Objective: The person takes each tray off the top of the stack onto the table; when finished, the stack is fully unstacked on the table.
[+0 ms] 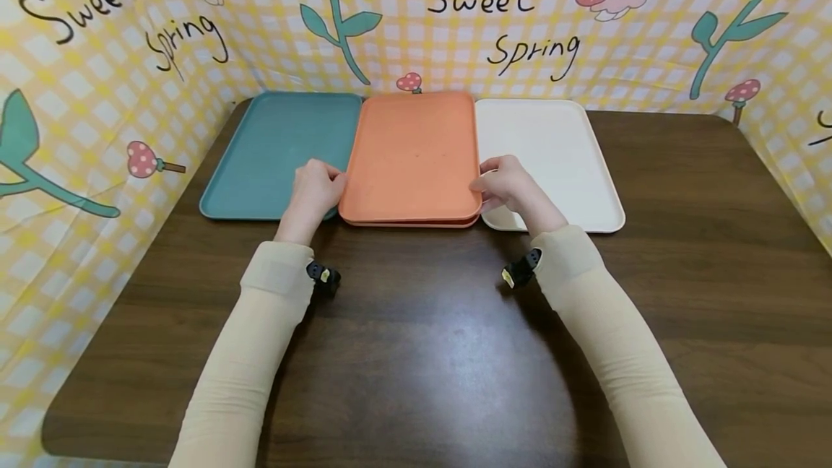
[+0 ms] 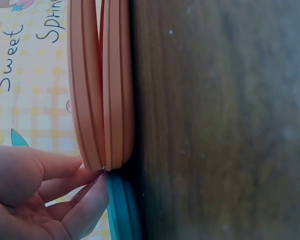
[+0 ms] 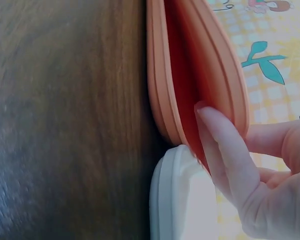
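Two orange trays are stacked at the middle of the table's far side. My right hand [image 1: 513, 190] grips the right edge of the upper orange tray [image 1: 416, 154], its fingers inside the gap beneath and the thumb outside. On that side the upper tray is tilted up from the lower orange tray [image 3: 157, 75]. At the opposite edge, my left hand [image 1: 315, 190] pinches the upper tray near its front corner, fingertips right at the seam between the two trays. The gap looks narrower there in the left wrist view.
A teal tray [image 1: 292, 146] lies directly left of the stack, partly under my left hand. On the right, a white tray [image 1: 559, 157] lies alongside, partly under my right hand. Behind them hangs a yellow checked cloth [image 1: 403, 27]. The dark wooden table [image 1: 416, 345] extends toward me.
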### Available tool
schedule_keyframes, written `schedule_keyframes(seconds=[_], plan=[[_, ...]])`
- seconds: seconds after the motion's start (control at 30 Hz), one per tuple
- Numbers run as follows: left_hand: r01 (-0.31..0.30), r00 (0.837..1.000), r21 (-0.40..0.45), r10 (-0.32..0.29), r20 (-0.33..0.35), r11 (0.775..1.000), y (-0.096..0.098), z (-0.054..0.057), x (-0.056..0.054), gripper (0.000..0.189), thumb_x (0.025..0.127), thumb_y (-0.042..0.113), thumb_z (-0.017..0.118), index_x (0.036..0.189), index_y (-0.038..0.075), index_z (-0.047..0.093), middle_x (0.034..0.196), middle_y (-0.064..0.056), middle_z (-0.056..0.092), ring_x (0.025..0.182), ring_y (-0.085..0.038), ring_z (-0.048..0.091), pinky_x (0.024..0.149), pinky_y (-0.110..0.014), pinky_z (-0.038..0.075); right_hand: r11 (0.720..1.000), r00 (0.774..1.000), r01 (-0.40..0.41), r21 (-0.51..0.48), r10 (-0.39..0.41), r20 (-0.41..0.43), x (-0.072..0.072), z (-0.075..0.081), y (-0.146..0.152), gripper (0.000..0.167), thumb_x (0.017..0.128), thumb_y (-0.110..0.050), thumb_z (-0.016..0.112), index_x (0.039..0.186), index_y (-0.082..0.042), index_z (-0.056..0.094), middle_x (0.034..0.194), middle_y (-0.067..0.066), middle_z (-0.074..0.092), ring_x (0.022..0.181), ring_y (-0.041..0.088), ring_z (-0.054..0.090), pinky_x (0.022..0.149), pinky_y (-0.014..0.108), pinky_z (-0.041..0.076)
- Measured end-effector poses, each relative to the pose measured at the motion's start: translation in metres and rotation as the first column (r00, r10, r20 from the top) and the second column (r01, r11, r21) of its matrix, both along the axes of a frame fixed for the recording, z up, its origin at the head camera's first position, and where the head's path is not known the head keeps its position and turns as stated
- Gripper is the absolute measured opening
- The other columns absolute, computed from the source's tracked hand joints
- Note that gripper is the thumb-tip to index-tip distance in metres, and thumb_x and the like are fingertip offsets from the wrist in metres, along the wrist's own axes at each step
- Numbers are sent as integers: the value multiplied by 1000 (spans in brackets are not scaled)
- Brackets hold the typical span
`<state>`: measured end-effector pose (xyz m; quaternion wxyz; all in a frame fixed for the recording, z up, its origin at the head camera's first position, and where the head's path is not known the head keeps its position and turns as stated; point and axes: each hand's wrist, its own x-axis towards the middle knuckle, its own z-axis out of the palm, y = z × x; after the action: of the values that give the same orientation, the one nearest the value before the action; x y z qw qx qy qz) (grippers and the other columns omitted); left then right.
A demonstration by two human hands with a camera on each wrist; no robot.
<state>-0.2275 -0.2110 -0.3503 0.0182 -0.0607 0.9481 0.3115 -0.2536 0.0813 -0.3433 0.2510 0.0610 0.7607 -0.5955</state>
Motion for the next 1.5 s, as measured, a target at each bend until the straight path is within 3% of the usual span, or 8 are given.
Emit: schedule_keyframes(seconds=[0.07,0.13,0.23,0.37,0.83,1.2,1.33,1.5], plan=[[3,1000,4,-3,-3,1000,1,-1,0,45,92,11,45,47,11,42,43,1,31,41,-12,23,44,-25,22,999,1000,11,-37,-11,16,1,-1,3,32,88,5,52,118,9,41,63,5,60,52,15,62,47,28,53],[5,1000,-7,-5,2,1000,1,-2,0,42,93,10,46,53,8,58,48,-5,50,45,-17,41,46,-27,34,998,999,16,-60,-15,31,1,-1,7,32,89,4,52,118,7,41,63,4,61,53,14,62,47,27,52],[4,1000,-26,-3,30,1000,1,-2,-1,25,92,10,52,86,1,74,86,-18,70,79,-29,62,67,-38,52,996,998,26,-82,-22,54,1,0,16,37,89,3,53,124,8,40,64,2,61,54,13,62,47,26,51],[2,997,-20,0,73,1000,1,-2,-2,27,89,11,59,111,-2,68,118,-21,64,113,-35,56,90,-46,49,996,998,25,-88,-20,61,2,2,32,48,90,1,53,133,8,35,69,2,61,57,12,62,49,25,52],[-6,998,-15,7,61,1000,0,-6,3,28,89,9,54,110,-3,67,117,-23,63,103,-35,60,84,-46,52,987,997,48,-152,-39,60,15,9,131,43,91,-4,55,129,-4,36,76,-7,64,67,9,65,61,26,54],[2,996,-48,2,88,999,0,-7,4,28,90,9,52,112,-3,66,115,-23,63,100,-36,62,83,-46,52,990,998,59,128,-57,-16,35,13,247,27,93,-28,58,116,-28,45,82,-25,63,77,-4,63,73,19,52],[0,997,-60,4,75,998,0,-6,4,27,88,7,51,107,-2,68,110,-23,65,93,-33,63,76,-41,53,992,994,98,80,-102,44,37,12,281,15,94,-24,56,106,-33,56,80,-22,67,75,-1,65,69,21,53],[29,999,-57,-27,36,998,-1,-7,5,28,86,4,50,103,-3,70,104,-23,67,86,-32,62,69,-37,51,982,994,72,174,-86,71,40,10,315,59,95,-29,54,144,-30,22,79,-27,62,74,-4,63,70,19,53]])
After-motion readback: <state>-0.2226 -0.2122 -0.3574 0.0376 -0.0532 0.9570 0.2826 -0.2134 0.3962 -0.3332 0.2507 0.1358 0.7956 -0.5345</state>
